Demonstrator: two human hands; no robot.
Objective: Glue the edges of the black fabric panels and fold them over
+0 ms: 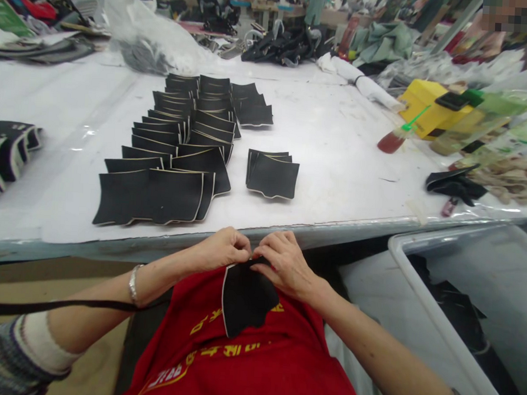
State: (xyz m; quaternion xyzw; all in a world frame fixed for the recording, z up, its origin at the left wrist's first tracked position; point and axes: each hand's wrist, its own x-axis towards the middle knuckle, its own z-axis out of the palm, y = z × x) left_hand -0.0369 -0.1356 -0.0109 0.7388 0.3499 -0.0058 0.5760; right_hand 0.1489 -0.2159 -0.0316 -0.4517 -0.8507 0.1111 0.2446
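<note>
Against the red apron (219, 366), a black leather-like piece (247, 300) with a pale cut edge hangs from my hands. My left hand (228, 247) pinches at its top edge, fingers closed. Beside it, my right hand (284, 263) grips the same edge, thumb in front and fingers curled behind. The fingertips of both hands nearly meet. Beyond them on the white table, similar black pieces (151, 196) lie in overlapping rows. A smaller stack of black pieces (273, 175) lies to the right of those rows.
Curved black pieces (10, 149) lie at the left. At right are a yellow box (427, 109), a small bottle of red liquid (392, 139) and a black item (454, 183). A grey plastic bin (402, 252) holding black scraps stands beside my right arm. A plastic bag (144, 32) sits at the back.
</note>
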